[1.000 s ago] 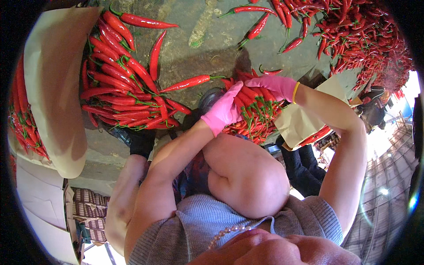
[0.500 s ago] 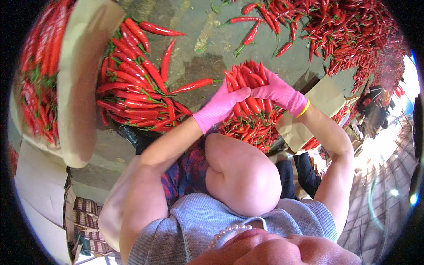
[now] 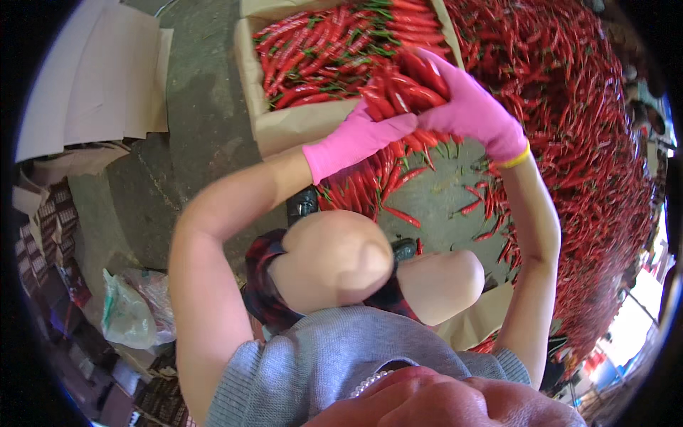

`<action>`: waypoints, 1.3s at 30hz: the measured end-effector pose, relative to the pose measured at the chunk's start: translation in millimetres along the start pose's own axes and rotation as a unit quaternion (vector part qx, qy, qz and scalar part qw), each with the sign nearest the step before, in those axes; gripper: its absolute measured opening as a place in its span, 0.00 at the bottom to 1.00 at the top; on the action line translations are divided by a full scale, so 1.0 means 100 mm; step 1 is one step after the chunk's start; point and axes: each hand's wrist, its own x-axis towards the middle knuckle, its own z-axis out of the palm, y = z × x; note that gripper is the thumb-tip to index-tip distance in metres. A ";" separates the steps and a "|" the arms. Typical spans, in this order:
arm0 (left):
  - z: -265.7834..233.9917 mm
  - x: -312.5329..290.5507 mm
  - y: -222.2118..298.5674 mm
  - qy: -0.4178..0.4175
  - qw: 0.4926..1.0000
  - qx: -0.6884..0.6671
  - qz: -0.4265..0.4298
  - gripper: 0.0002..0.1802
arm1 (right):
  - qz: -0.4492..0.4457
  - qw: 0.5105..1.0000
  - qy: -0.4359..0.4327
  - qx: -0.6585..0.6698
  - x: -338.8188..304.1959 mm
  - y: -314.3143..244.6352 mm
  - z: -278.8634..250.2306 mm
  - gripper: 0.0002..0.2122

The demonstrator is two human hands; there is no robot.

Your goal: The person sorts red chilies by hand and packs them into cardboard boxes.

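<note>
A bunch of red chili peppers (image 3: 402,89) is clasped between my two hands, both in pink gloves. My left hand (image 3: 366,139) wraps the bunch from the left and below. On the right side, my right hand (image 3: 473,110) curls around it, with a yellow cuff at the wrist. The bunch is held over the near right side of a paper-lined box (image 3: 284,129). Inside that box lie rows of chili peppers (image 3: 313,57) with green stems. Beneath my hands, more chili peppers (image 3: 356,188) lie on the floor in front of my knees.
A large heap of loose chili peppers (image 3: 576,135) spreads along the right. Cardboard sheets (image 3: 92,85) stand at the far left, with a clear plastic bag (image 3: 131,313) nearer. Beige paper (image 3: 475,317) lies by my right knee. My shoe (image 3: 302,203) is close to the box.
My view has swung toward the box, which now sits ahead of me. Both hands have carried the bunch from above the floor pile to the box's near side, keeping their hold.
</note>
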 end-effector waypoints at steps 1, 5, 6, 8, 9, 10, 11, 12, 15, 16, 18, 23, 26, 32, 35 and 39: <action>-0.12 0.02 0.05 0.082 0.996 -0.032 -0.023 0.25 | -0.029 0.997 -0.035 -0.069 0.37 -0.08 -0.04 0.42; -1.15 -0.06 -0.32 0.260 0.874 0.377 0.160 0.36 | -0.007 0.942 -0.292 -0.163 1.87 -0.66 0.43 0.43; -1.31 0.00 -0.37 0.278 0.846 0.407 0.202 0.38 | -0.012 0.929 -0.335 -0.156 2.19 -0.61 0.52 0.42; -1.39 0.31 -0.44 0.323 0.867 0.284 0.254 0.39 | 0.059 0.903 -0.404 -0.131 2.71 -0.39 0.50 0.43; -1.40 0.43 -0.45 0.354 0.891 0.134 0.251 0.37 | 0.090 0.886 -0.444 -0.095 2.88 -0.35 0.56 0.44; -1.43 0.50 -0.46 0.378 0.893 -0.015 0.243 0.36 | 0.080 0.880 -0.455 -0.109 3.03 -0.33 0.64 0.43; -1.46 0.57 -0.45 0.393 0.874 -0.164 0.233 0.34 | 0.069 0.874 -0.465 -0.124 3.16 -0.31 0.72 0.43; -1.50 0.62 -0.44 0.401 0.857 -0.251 0.206 0.33 | 0.062 0.868 -0.473 -0.137 3.28 -0.23 0.78 0.42; -1.55 0.70 -0.16 0.440 0.802 -0.388 0.110 0.31 | 0.145 0.861 -0.470 -0.129 3.59 0.18 0.84 0.40; -1.56 0.67 -0.10 0.404 0.814 -0.390 0.146 0.28 | 0.150 0.855 -0.481 -0.123 3.66 0.20 0.86 0.38; -1.61 0.64 -0.05 0.391 0.814 -0.406 0.140 0.28 | 0.142 0.846 -0.499 -0.124 3.73 0.22 0.89 0.37; -1.56 0.56 0.35 0.352 0.803 -0.478 0.058 0.24 | 0.158 0.844 -0.437 -0.270 3.80 0.13 0.85 0.36; -1.84 0.57 0.07 0.255 0.818 -0.506 0.103 0.22 | 0.193 0.826 -0.440 -0.295 3.85 -0.01 0.94 0.36; -1.86 0.53 -0.16 0.137 0.767 -0.614 0.126 0.23 | 0.088 0.825 -0.440 -0.343 3.76 -0.03 1.01 0.33; -1.77 0.48 -0.06 0.241 0.811 -0.526 0.091 0.25 | 0.213 0.801 -0.449 -0.333 3.72 -0.17 1.01 0.34; -1.67 0.56 0.03 0.332 0.781 -0.516 0.116 0.27 | 0.112 0.843 -0.464 -0.248 3.82 0.13 1.03 0.32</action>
